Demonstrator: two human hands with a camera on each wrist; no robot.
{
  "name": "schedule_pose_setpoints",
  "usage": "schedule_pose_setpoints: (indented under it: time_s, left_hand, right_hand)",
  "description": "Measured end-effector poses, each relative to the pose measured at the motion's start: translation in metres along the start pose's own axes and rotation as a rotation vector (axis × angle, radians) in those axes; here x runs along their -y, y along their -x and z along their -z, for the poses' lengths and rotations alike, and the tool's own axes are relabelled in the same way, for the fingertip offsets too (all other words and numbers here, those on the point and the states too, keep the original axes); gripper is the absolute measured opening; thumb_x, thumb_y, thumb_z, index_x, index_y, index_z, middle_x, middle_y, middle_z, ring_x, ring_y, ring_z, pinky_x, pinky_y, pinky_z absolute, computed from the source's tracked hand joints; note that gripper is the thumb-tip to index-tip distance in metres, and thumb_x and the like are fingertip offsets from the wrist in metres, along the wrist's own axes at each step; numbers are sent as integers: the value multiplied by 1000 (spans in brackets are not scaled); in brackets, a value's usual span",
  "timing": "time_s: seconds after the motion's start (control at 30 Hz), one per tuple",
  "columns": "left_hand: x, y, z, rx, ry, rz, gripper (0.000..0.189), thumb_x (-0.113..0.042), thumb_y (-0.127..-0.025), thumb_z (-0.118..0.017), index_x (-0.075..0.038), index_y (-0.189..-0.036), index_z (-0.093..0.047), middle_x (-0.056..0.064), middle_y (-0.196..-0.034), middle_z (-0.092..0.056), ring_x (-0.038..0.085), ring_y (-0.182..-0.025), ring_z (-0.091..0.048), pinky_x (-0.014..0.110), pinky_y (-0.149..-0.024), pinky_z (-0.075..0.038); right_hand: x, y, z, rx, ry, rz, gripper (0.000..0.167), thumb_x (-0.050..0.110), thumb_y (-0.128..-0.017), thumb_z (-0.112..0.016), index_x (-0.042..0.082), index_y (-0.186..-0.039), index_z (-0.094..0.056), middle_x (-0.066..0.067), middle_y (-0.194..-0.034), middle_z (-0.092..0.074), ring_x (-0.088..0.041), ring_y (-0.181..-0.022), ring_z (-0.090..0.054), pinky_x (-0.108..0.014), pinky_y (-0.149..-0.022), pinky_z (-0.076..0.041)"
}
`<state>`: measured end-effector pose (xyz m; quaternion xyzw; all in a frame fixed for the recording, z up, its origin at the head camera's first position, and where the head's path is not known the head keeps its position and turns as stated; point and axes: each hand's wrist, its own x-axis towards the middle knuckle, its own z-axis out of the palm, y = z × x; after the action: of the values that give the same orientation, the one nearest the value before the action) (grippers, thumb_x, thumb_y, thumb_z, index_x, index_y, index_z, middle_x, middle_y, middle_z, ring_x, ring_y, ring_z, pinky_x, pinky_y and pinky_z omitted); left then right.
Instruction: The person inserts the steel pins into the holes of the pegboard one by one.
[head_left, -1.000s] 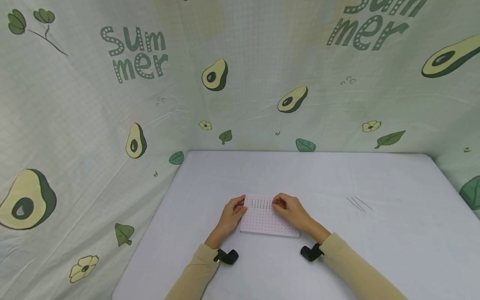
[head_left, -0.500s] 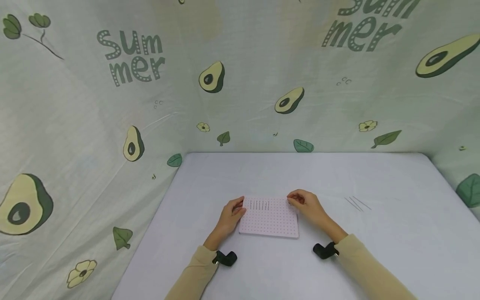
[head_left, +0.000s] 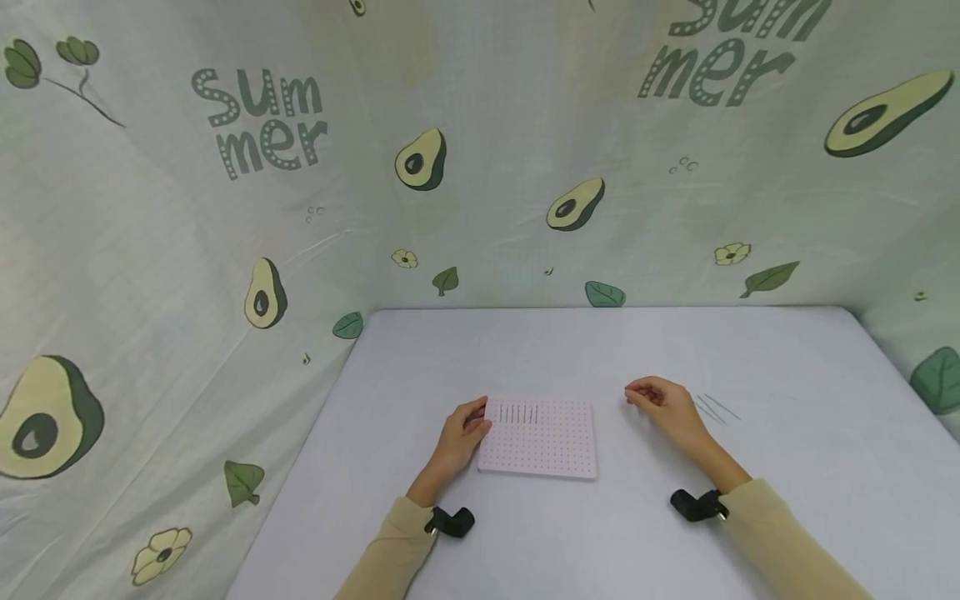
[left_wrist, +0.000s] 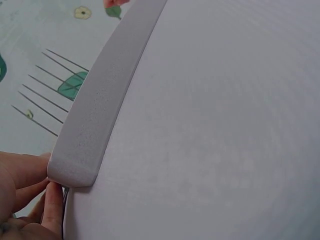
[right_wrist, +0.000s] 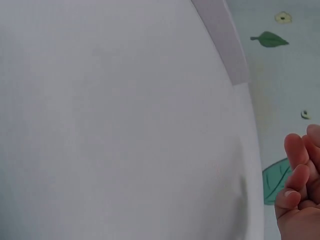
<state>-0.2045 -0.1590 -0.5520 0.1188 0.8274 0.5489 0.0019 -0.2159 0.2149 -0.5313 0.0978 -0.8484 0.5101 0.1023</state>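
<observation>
A pale pink pegboard [head_left: 558, 450] lies flat on the table, with several thin dark sticks [head_left: 517, 414] standing upright in a row near its upper left. My left hand [head_left: 454, 437] holds the board by its left edge; in the left wrist view its fingers [left_wrist: 52, 200] are at the board's corner, and the sticks [left_wrist: 51, 88] jut from its top. To the right of the board, my right hand [head_left: 671, 408] is raised off the table, fingers loosely curled and holding nothing. Just beyond it, thin loose sticks [head_left: 723, 407] lie on the table.
The white table [head_left: 600, 533] reaches back to a curtain [head_left: 495, 100] printed with avocados and leaves. Black wrist cameras sit on both wrists, the left camera [head_left: 453, 522] near the board's lower left and the right camera [head_left: 694, 505] over the table.
My right hand has left the row of sticks in the pegboard and moved right, toward the loose sticks. The left hand has stayed on the board's left edge.
</observation>
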Motion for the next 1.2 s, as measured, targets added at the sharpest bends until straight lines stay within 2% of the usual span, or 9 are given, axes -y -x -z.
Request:
schedule_pose_setpoints:
  time_s: [0.2, 0.4, 0.5, 0.67, 0.83, 1.07, 1.2]
  left_hand:
    - [-6, 0, 0, -17, 1, -10, 46, 2, -98, -58, 15, -140, -45, 31, -133, -52, 43, -123, -50, 48, -107, -43]
    - [-36, 6, 4, 2, 18, -17, 44, 9, -97, -56, 21, -137, -43, 38, -130, -50, 49, -122, -49, 53, -106, -41]
    - [-46, 9, 7, 8, 19, -14, 44, 9, -96, -56, 21, -136, -43, 38, -129, -50, 49, -121, -49, 52, -106, -42]
    - [-46, 10, 6, -2, 15, -20, 43, 9, -96, -56, 20, -136, -44, 38, -128, -51, 49, -121, -49, 53, -106, -42]
    - [-44, 9, 5, -7, 14, -22, 44, 9, -96, -57, 20, -136, -44, 38, -129, -51, 49, -121, -49, 53, -106, -42]
    - [-43, 7, 4, -8, -3, -9, 44, 7, -97, -57, 19, -137, -45, 36, -129, -52, 46, -121, -51, 50, -106, -43]
    - [-41, 7, 4, -8, 3, -11, 43, 8, -96, -57, 19, -136, -45, 36, -129, -52, 47, -121, -50, 50, -106, -43]
  right_hand:
    - [-11, 6, 21, -44, 15, -13, 21, 15, -97, -68, -5, -103, -70, -14, -89, -72, -20, -76, -63, -14, -59, -48]
    - [-21, 11, 38, -104, 50, -16, 22, 15, -96, -69, -6, -103, -70, -14, -88, -72, -13, -74, -63, -12, -58, -47]
    - [-26, 14, 46, -132, 56, -22, 21, 13, -95, -70, -6, -103, -70, -10, -86, -71, -9, -72, -61, -12, -57, -47]
    - [-29, 17, 57, -168, 84, -41, 22, 15, -95, -70, -6, -103, -71, -3, -85, -71, -1, -72, -58, -11, -57, -46]
    - [-31, 20, 64, -187, 144, -72, 24, 17, -95, -70, -6, -105, -72, -11, -90, -72, 7, -75, -54, -8, -60, -44]
    - [-39, 22, 68, -227, 206, -127, 26, 20, -94, -71, -5, -103, -73, -4, -83, -70, 3, -69, -51, -13, -55, -42]
    - [-43, 22, 69, -227, 233, -156, 28, 20, -94, -71, -6, -103, -73, -12, -87, -70, 2, -68, -49, -14, -55, -40]
